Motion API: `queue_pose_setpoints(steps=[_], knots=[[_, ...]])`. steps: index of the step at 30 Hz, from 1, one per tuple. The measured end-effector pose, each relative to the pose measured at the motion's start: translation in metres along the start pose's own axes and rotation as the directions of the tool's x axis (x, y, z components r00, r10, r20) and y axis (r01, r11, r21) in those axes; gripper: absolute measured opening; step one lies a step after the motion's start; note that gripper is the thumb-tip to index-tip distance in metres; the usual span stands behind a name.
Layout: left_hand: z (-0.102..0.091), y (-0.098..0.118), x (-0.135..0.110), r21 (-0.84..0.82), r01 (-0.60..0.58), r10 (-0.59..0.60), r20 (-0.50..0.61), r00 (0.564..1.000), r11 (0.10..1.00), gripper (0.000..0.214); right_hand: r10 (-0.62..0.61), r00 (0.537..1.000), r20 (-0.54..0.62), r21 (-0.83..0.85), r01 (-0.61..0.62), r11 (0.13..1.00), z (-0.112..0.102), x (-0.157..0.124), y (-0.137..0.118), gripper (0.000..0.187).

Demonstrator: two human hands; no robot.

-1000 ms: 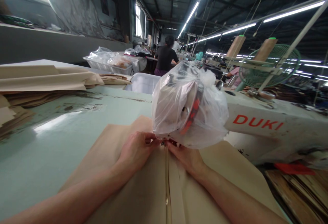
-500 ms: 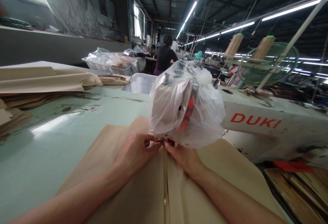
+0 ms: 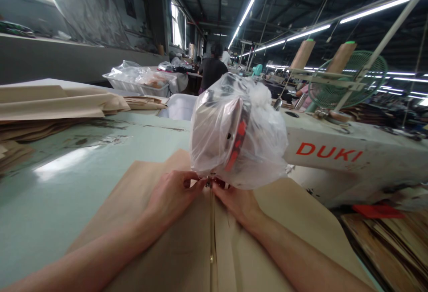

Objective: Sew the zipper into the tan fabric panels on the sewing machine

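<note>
At far left, on the pale green tabletop (image 3: 67, 203), a loose pile of tan fabric pieces (image 3: 47, 99), layered unevenly. Farther back, a white basket (image 3: 143, 88) heaped with clear plastic bags (image 3: 129, 70). Next, the left hand (image 3: 172, 194), low over a wide tan sheet (image 3: 167, 252), with thumb and fingers curled in toward the middle, tips at the cloth — impossible to tell whether pinching it or only pressing. At centre, down the length of the sheet and between the hands, a narrow zip-like strip (image 3: 211, 234) with 1 small shiny fitting (image 3: 211, 259). Well beyond, 1 person (image 3: 211, 71) in a dark top. Just right of the strip, the right hand (image 3: 239, 203), with bent fingers partly hidden and thumb close to the left hand's; pinching or pressing — again, not to be told. Directly above, a clear plastic cover (image 3: 267, 140) around the head of the sewing machine (image 3: 327, 154), marked DUKI in red. At far right, 2 thread cones (image 3: 302, 54) before a green fan (image 3: 379, 67).
</note>
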State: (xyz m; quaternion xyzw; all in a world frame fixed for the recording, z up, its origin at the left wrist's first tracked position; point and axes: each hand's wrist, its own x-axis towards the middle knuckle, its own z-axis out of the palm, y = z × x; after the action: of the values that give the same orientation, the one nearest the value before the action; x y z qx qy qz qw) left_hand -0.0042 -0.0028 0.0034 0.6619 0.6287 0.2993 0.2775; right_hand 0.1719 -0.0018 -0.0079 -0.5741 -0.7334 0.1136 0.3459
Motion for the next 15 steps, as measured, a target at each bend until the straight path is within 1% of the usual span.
queue_pose_setpoints(steps=[5,7,11,15], knots=[[0.000,0.000,0.000,0.104,-0.020,0.022,-0.017,1.000,0.994,0.036,0.010,1.000,-0.009,0.023,-0.009,1.000,-0.002,0.000,0.003,0.017],[0.000,0.001,-0.001,0.121,-0.019,0.022,-0.019,1.000,0.993,0.036,0.032,0.999,-0.024,0.066,-0.030,0.997,-0.004,0.000,0.004,0.017],[0.000,0.002,-0.001,0.113,-0.016,0.018,-0.017,1.000,0.993,0.036,0.089,0.993,-0.073,0.221,-0.071,0.973,-0.011,0.000,0.003,0.029],[-0.001,0.002,0.000,0.103,-0.007,0.008,-0.014,1.000,0.995,0.035,0.096,0.991,-0.095,0.276,-0.066,0.959,-0.014,0.002,0.002,0.040]])
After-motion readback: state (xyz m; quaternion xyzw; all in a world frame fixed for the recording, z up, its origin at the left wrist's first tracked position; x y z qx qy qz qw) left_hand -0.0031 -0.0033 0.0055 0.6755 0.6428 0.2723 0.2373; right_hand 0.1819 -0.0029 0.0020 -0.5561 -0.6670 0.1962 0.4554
